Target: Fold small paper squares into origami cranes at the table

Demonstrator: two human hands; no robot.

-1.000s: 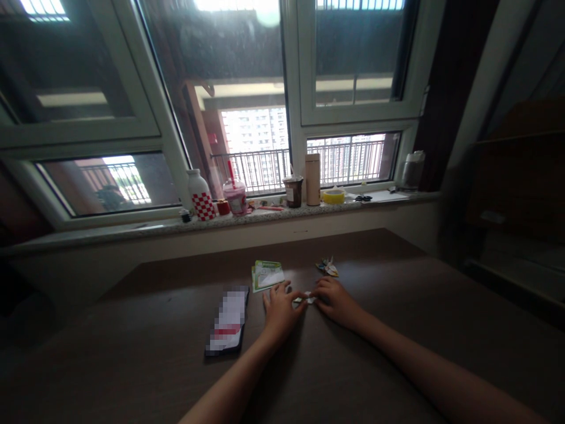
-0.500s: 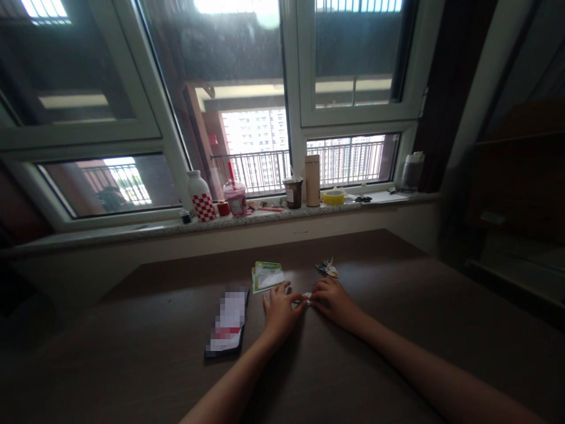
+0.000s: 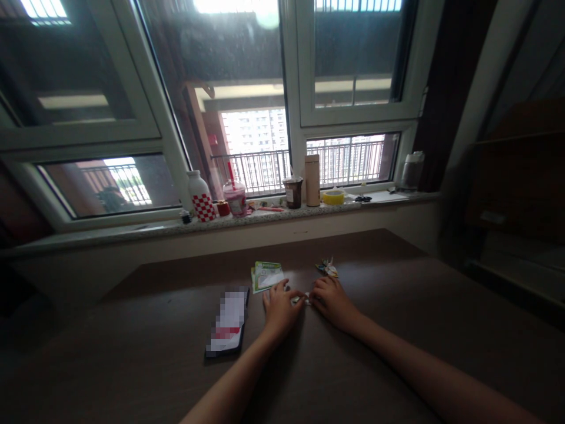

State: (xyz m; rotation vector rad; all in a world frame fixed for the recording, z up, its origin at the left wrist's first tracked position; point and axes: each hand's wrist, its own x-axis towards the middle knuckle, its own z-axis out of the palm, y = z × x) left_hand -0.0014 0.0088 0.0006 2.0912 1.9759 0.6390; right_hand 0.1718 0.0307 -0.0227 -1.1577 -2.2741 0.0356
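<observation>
Your left hand (image 3: 281, 307) and right hand (image 3: 333, 302) pinched a small whitish piece (image 3: 308, 298); left of it lay a phone (image 3: 228, 321), and beyond it, leftward, green cards (image 3: 267, 274).

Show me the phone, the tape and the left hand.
Phone (image 3: 228, 321), head view: middle of the screen.
Tape (image 3: 333, 199), head view: yellow outer side.
Left hand (image 3: 281, 308), head view: back of the hand.

Single head-worn view, looking forward and down across a brown worktop (image 3: 406, 300) toward a stone windowsill (image 3: 132, 231) and window (image 3: 233, 53); left hand (image 3: 282, 307) and right hand (image 3: 334, 301) at middle distance, below centre.
</observation>
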